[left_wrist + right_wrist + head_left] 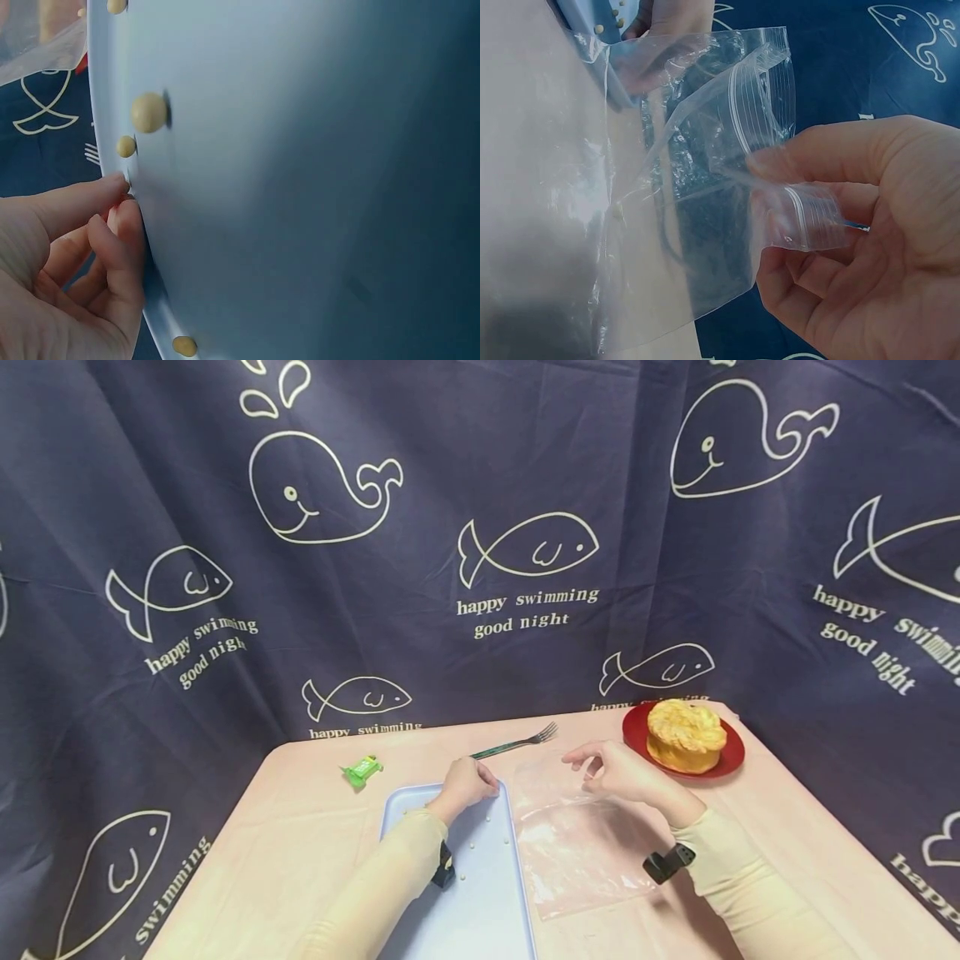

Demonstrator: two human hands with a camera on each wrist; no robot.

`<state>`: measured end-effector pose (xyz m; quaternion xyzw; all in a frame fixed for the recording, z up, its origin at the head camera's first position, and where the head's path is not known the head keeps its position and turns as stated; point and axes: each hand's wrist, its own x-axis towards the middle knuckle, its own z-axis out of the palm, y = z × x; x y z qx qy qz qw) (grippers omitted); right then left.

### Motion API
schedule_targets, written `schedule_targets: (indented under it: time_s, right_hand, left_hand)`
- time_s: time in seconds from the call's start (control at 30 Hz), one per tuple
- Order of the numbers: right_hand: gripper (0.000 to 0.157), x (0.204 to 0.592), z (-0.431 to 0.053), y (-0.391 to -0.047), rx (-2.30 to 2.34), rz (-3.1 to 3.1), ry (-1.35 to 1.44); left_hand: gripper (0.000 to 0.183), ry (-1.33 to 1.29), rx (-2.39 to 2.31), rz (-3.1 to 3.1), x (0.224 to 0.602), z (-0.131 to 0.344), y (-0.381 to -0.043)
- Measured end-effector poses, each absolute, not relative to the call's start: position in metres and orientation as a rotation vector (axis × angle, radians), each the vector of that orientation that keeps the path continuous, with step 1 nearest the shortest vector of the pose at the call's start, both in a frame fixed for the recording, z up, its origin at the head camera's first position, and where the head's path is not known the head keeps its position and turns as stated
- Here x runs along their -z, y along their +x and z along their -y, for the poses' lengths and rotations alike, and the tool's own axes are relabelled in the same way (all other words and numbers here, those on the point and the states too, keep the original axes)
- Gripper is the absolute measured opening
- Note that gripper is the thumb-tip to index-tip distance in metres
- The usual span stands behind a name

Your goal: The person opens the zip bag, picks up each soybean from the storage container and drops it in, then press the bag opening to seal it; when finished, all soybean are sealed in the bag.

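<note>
A pale blue tray (480, 902) holds several small round beige beans (150, 112) that look like soybeans. At its far right corner my left hand (467, 787) bends over the rim. In the left wrist view the thumb and forefinger (82, 202) nearly meet against the tray's edge; whether a bean is between them is hidden. My right hand (618, 770) pinches the zip edge of a clear zip-lock bag (705, 187) between thumb and fingers, and the bag's mouth gapes partly. The bag lies flat right of the tray.
A fork (517, 745) with a green handle lies beyond the tray. At the far right a red plate (731, 764) carries a round golden bread (686, 735). A green wrapped candy (363, 771) is at the left. Dark printed curtains surround the pink-covered table (247, 860).
</note>
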<state>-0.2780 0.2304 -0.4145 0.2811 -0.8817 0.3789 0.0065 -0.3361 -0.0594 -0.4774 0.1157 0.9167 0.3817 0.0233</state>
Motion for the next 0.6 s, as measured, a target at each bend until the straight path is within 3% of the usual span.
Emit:
schedule_targets:
  time_s: [0.27,0.6]
  right_hand:
    - [0.041,0.413,-0.229,-0.277,-1.165,2.762,0.884]
    - [0.041,0.412,-0.229,-0.278,-1.155,2.764,0.888]
  left_hand:
    - [0.011,0.405,-1.269,-2.836,0.471,0.061,-0.333]
    - [0.004,0.472,-1.603,-2.720,0.434,0.054,-0.328]
